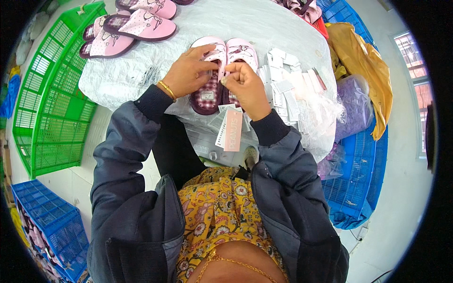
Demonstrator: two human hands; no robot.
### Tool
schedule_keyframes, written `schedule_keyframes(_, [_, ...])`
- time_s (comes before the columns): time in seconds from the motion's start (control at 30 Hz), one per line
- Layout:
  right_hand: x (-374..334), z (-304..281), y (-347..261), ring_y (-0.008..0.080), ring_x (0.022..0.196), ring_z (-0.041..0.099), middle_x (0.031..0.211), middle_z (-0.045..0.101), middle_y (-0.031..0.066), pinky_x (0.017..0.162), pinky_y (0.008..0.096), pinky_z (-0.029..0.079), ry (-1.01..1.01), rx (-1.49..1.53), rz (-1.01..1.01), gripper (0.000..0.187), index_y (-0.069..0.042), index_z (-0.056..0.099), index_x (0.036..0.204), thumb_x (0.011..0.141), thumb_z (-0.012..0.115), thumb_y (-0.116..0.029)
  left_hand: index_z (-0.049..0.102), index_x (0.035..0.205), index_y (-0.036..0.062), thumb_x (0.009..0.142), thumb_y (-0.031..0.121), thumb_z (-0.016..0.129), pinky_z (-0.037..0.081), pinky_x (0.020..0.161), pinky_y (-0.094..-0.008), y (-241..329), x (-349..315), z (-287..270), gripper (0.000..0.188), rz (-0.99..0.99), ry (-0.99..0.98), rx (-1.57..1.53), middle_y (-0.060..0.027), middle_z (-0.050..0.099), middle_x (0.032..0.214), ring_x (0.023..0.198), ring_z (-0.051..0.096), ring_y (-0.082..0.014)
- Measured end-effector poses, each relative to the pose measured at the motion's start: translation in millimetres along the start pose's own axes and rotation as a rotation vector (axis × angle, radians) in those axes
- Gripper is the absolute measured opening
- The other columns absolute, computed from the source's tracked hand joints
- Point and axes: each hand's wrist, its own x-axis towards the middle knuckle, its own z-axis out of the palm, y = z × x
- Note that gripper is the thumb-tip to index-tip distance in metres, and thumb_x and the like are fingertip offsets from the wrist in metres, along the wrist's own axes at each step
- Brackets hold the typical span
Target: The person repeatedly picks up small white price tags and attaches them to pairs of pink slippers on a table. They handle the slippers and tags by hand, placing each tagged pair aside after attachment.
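A pair of pink slippers with dark red checked lining lies on the table in front of me, toes pointing away. My left hand grips the left slipper, its fingers over the upper and at the opening's inner edge. My right hand is closed in a pinch beside the inner edge of the right slipper; what sits between the fingertips is too small to make out. Below it, at the slippers' heels, hang a pink hang tag and white tags at the table's near edge.
More pink slippers lie at the table's far left. Loose white tags and clear plastic are heaped at right, near a thin reddish tool. Green crates stand left, blue crates right, with a yellow-brown cloth over them.
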Motion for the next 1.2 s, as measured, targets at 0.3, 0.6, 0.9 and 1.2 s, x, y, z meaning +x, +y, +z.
schedule_keyframes(0.3, [2, 14, 10, 0.0241, 0.066, 0.066, 0.071, 0.066, 0.0121, 0.061, 0.0348, 0.050, 0.100, -0.500, -0.042, 0.025, -0.001, 0.056, 0.097, 0.075, 0.067, -0.003, 0.069, 0.109, 0.0203, 0.072, 0.016, 0.068, 0.043, 0.098, -0.0409, -7, 1, 17, 0.037, -0.029, -0.002, 0.037, -0.0063, 0.056, 0.121, 0.116, 0.052, -0.0301])
schedule_keyframes(0.6, [8, 20, 11, 0.0304, 0.069, 0.067, 0.072, 0.066, 0.0128, 0.064, 0.0400, 0.051, 0.153, -0.647, -0.056, 0.023, -0.004, 0.056, 0.096, 0.075, 0.066, -0.004, 0.069, 0.110, 0.0146, 0.072, 0.013, 0.071, 0.043, 0.099, -0.0415, -5, 0, 15, 0.038, -0.037, -0.011, 0.019, -0.0103, 0.056, 0.124, 0.117, 0.051, -0.0326])
schedule_keyframes(0.9, [11, 27, 15, 0.0305, 0.069, 0.066, 0.071, 0.064, 0.0122, 0.063, 0.0409, 0.050, 0.213, -0.731, -0.116, 0.022, -0.004, 0.055, 0.095, 0.076, 0.066, -0.003, 0.071, 0.105, 0.0185, 0.074, 0.016, 0.069, 0.044, 0.097, -0.0417, -10, 0, 21, 0.031, -0.022, 0.036, 0.025, -0.0071, 0.057, 0.120, 0.114, 0.053, -0.0301])
schedule_keyframes(1.2, [15, 26, 18, 0.0275, 0.067, 0.067, 0.070, 0.066, 0.0116, 0.063, 0.0378, 0.051, 0.225, -0.770, -0.203, 0.021, -0.003, 0.055, 0.095, 0.077, 0.067, -0.003, 0.069, 0.092, 0.0135, 0.080, 0.017, 0.067, 0.051, 0.087, -0.0384, -14, 12, 23, 0.013, -0.015, -0.031, 0.141, -0.0065, 0.059, 0.113, 0.107, 0.057, -0.0280])
